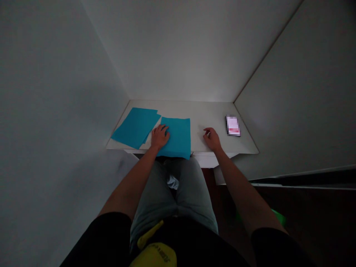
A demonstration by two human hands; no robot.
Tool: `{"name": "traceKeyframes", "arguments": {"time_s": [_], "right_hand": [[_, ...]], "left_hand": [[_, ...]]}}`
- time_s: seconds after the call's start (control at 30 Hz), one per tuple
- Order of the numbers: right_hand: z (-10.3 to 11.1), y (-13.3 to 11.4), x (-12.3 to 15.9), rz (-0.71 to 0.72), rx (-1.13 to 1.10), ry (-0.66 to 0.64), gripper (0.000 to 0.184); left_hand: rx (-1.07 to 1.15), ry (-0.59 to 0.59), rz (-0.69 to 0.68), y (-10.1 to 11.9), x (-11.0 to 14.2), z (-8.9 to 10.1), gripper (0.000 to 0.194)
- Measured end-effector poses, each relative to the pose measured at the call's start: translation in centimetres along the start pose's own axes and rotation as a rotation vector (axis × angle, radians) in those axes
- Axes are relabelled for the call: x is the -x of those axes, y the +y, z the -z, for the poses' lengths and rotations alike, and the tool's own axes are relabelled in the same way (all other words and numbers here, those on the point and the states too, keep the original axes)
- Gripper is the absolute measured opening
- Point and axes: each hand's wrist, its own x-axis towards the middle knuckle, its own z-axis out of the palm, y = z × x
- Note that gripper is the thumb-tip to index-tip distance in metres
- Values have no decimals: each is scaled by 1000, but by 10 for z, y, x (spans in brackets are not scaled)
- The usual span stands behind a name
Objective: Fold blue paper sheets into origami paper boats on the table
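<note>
A blue sheet [178,138] is held down flat on the white table [205,111] by the left hand [160,137], whose fingers are moderately spread and laid over its left side; nothing appears to be gripped by them. The sheet is probably being steadied this way because its near edge is left hanging past the table's front edge, where it could easily be shifted. To the left of those fingers, overlapping blue sheets [135,128] are laid at a slant, perhaps so that they are kept apart yet within reach.

The right hand [211,140] is held to the right of the sheet, its fingers curled and narrow; whether anything thin is pinched there cannot be told. Beyond them, on the outer side, a phone [233,125] is placed face up, seemingly so that its screen can be seen without the hands being hindered.

No writing is seen on the sheets. The phone's screen is pixelated, so nothing can be read. Dark lettering is printed on a yellow patch [158,256] at the person's front, but no brand can be made out.
</note>
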Motion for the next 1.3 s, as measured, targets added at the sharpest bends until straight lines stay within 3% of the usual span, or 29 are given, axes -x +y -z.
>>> {"name": "traceKeyframes", "arguments": {"time_s": [0.17, 0.67, 0.93, 1.3], "right_hand": [[0, -1, 1, 22, 26, -10, 33], [5, -3, 3, 31, 105, -15, 29], [10, -5, 10, 52, 125, -44, 42], [14, -11, 15, 141, 236, -110, 44]], "left_hand": [[-72, -54, -15, 6, 1, 1, 69], [-47, -38, 30, 17, 1, -4, 69], [-22, -47, 13, 19, 8, -11, 72], [-8, -63, 10, 22, 10, -12, 75]]}}
